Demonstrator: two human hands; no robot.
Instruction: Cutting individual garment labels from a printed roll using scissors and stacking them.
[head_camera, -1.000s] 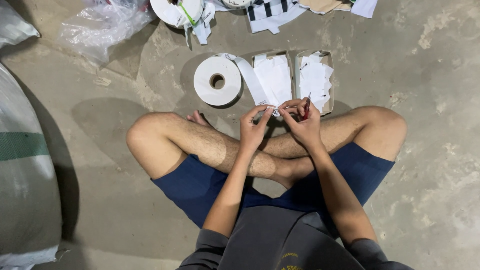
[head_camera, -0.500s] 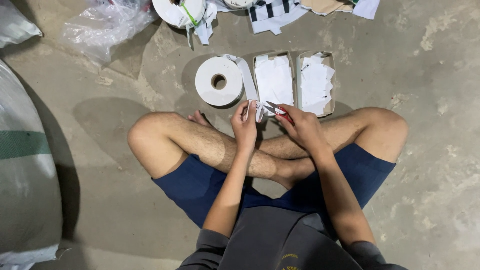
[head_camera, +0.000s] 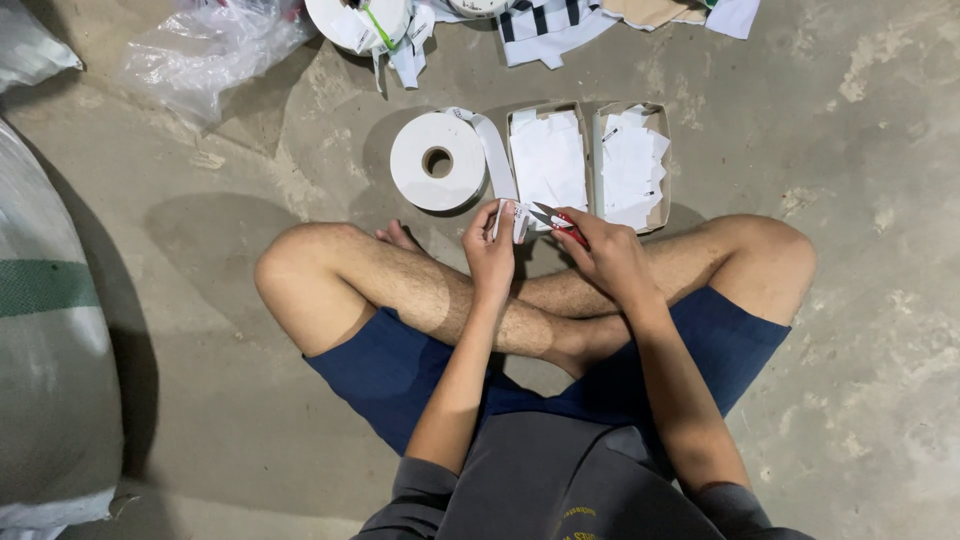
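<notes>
**Cut white slips in two trays**

Two shallow cardboard trays side by side on the concrete floor (head_camera: 850, 150): left tray (head_camera: 548, 108) and right tray (head_camera: 663, 170), both filled with white paper slips. Left hand (head_camera: 490, 255) pinching white tape strip (head_camera: 497, 165) off the flat white roll (head_camera: 437, 161). Right hand (head_camera: 610, 255) fingers closed around small red-handled snips (head_camera: 556, 219), blades at the strip, just before the trays.

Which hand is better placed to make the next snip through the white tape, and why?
Probably the right hand: it holds the red-handled snips, blades open beside the tape strip pinched by the left hand.
</notes>
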